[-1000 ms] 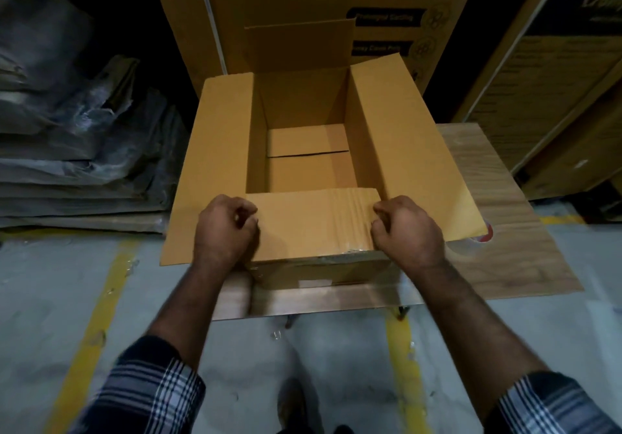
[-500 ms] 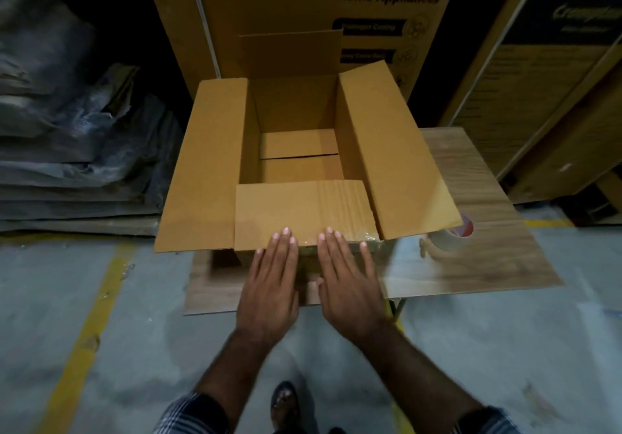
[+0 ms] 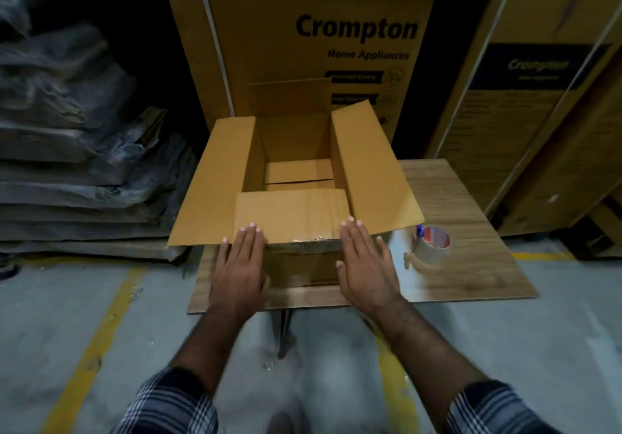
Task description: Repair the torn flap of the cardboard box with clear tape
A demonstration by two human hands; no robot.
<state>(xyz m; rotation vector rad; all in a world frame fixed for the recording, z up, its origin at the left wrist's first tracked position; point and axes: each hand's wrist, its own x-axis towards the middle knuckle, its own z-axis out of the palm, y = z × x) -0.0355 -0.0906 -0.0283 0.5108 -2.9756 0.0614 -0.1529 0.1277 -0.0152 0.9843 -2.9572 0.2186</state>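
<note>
An open brown cardboard box [image 3: 218, 184] stands on a low wooden board [image 3: 471, 265]. Its near flap [image 3: 289, 214] is folded inward and lies flat, with shiny clear tape [image 3: 309, 241] along its hinge edge. My left hand [image 3: 240, 267] lies flat, palm down, at the flap's left near corner. My right hand [image 3: 365, 267] lies flat at the right near corner. Both have their fingers spread and hold nothing. A roll of clear tape [image 3: 432, 245] stands on the board to the right of the box.
Large printed appliance cartons [image 3: 319, 39] stand upright right behind the box, another [image 3: 538, 113] at the right. Stacked wrapped sheets [image 3: 67, 164] fill the left. The concrete floor [image 3: 84, 349] below has yellow lines. A metal leg [image 3: 286, 332] supports the board.
One second ago both hands gripped the near flap's side edges. They let go, came together flat at the flap's near edge, and have now slid apart to its two corners.
</note>
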